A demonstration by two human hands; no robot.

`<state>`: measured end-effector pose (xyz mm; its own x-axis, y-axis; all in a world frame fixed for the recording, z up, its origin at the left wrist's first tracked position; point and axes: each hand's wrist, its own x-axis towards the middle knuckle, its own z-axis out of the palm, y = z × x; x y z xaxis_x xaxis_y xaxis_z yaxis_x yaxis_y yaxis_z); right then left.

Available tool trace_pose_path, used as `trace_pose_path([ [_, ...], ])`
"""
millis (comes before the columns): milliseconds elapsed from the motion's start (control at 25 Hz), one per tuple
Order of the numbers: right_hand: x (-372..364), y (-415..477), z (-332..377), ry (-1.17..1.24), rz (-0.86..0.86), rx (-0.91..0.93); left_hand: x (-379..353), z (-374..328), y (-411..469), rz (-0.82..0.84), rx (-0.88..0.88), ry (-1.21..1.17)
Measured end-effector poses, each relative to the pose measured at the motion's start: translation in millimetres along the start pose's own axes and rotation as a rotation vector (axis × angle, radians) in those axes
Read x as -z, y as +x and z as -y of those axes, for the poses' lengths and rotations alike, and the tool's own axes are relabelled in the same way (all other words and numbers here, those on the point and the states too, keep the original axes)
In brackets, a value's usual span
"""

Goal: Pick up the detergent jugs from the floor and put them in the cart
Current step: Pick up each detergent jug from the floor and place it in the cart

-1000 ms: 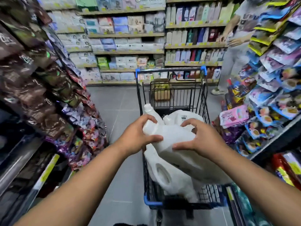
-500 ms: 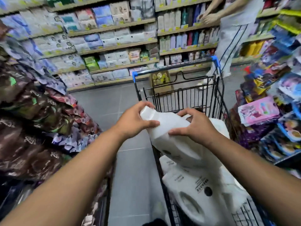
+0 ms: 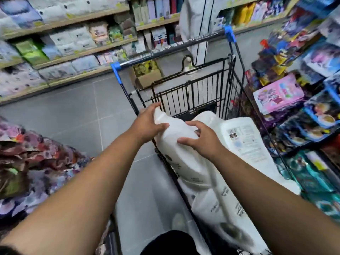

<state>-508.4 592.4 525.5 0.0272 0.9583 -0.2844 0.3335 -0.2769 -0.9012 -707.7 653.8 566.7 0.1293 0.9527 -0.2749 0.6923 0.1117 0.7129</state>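
A white detergent jug (image 3: 176, 150) lies tilted on top of other white jugs inside the black wire cart (image 3: 228, 85). My left hand (image 3: 149, 124) grips its capped neck end at the cart's left rim. My right hand (image 3: 200, 139) rests on the jug's upper body with fingers spread and bent over it. A second jug (image 3: 244, 137) with a printed back label lies to the right of it. Another jug (image 3: 217, 203) lies lower, nearer to me, partly hidden by my right forearm.
The cart's handle bar with blue ends (image 3: 117, 68) faces away from me. Shelves of packets crowd the left (image 3: 27, 159) and right (image 3: 298, 100). A person's legs (image 3: 198, 24) stand beyond the cart. A cardboard box (image 3: 147, 74) sits on the grey floor.
The jug in my hands has sunk lower into the cart onto the other jugs. The view has moved closer and tilted down; my right fingers have spread.
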Motion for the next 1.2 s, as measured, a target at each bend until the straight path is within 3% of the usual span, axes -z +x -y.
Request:
trace_pose_path([
  [320,13.3,7.0,-2.2,-0.026,-0.022,-0.102,-11.6,8.1,17.0,0.040,-0.067,0.142],
  [640,62.3,-47.3,3.8,0.000,-0.194,-0.065,-24.2,-41.2,-6.9,0.129,-0.382,0.263],
  [920,158.9,-161.9,3.3,-0.156,-0.434,-0.028,-79.8,-110.6,-65.6,0.255,-0.568,0.142],
  [1200,250.3,-352.2,-52.4,-0.178,-0.646,-0.080,-177.9,-213.5,-179.1,0.375,-0.793,0.119],
])
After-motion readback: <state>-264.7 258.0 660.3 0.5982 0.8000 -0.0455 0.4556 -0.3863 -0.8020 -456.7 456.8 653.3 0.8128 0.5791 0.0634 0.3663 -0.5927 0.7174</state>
